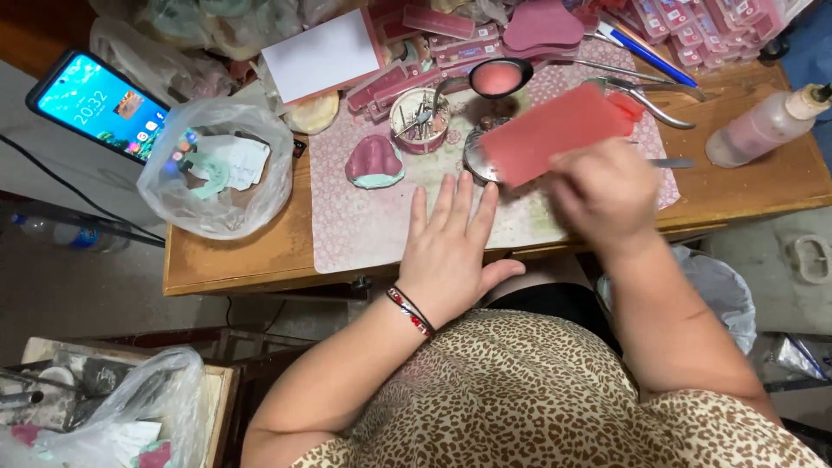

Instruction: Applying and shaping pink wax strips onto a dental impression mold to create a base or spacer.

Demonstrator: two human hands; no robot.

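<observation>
A person in a leopard-print top is sitting at a wooden tabletop (260,251) covered by a pink patterned mat (364,225). The left hand (451,247) is lying flat on the mat, palm down with fingers spread, holding nothing; a dark beaded bracelet (410,310) is circling its wrist. The right hand (604,195), blurred, is gripping the near end of a pink wax sheet (555,130), which is hanging tilted above the mat and covering part of a small metal dish (475,156). Just beyond the left hand's fingertips, a pink and pale green dental cast (374,162) is resting on the mat. Behind it, a round tin of small tools (419,121) is standing beside a ladle holding pink material (498,78). Metal pliers (650,100) are lying beyond the sheet, and a squeeze bottle (767,126) is lying near the tabletop's right edge. A clear plastic bag (217,169) is sitting at the left, next to a lit phone (100,104).
</observation>
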